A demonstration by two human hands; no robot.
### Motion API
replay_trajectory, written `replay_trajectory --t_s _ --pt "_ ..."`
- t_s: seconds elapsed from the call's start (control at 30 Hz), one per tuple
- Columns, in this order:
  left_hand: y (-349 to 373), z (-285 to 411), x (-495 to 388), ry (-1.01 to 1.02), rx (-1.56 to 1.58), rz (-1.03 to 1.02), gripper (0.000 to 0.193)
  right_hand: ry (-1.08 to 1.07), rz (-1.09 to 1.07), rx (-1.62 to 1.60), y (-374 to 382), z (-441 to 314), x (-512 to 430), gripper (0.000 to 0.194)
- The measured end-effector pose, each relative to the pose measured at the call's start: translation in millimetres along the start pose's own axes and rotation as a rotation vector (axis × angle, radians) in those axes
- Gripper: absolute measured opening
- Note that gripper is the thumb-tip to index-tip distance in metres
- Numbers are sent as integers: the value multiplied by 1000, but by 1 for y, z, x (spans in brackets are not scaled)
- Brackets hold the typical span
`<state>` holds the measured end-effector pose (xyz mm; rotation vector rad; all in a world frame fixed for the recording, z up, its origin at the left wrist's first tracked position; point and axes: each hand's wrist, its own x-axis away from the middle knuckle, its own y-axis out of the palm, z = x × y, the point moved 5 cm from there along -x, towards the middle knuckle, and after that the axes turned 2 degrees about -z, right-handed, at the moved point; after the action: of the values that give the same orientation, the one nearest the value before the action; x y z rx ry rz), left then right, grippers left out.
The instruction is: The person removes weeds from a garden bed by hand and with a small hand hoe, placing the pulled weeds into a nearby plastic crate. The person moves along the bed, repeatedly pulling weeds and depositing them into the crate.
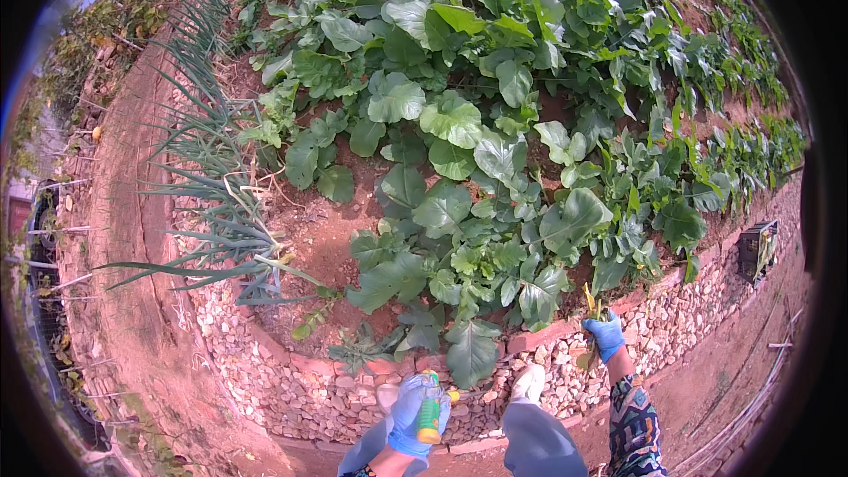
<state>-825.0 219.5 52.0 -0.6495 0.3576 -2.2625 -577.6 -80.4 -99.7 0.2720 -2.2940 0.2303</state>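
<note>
My left hand (412,414), in a blue glove, is closed around a green and yellow cylindrical tool handle (429,411) low in the middle of the view. What the tool's far end looks like is hard to tell. At the lower right, my right hand (605,334), also gloved in blue, grips a small bunch of yellowed leaves and stalks (591,303) beside the edge of the raised bed. Broad leafy green plants (457,205) fill the bed in front of me, and one large leaf (473,351) hangs over its brick edge between my hands.
A low stone wall (298,404) with a brick rim (543,336) curves around the bed. Spring onions (225,212) line its left side by a dirt path (126,212). A dark plastic crate (757,250) is at the right. My shoe (529,384) is against the wall.
</note>
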Motion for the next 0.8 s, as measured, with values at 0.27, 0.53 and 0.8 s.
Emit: replay_trajectory --t_s 0.27,0.53,0.8 --pt "-14 67 59 -385 796 -32 35 28 162 -31 -145 -62 238 11" --pt "-67 248 81 -258 921 -15 37 357 540 -183 -311 15 452 9" --pt "-85 261 125 281 -29 -88 17 224 785 -564 -368 69 529 16"
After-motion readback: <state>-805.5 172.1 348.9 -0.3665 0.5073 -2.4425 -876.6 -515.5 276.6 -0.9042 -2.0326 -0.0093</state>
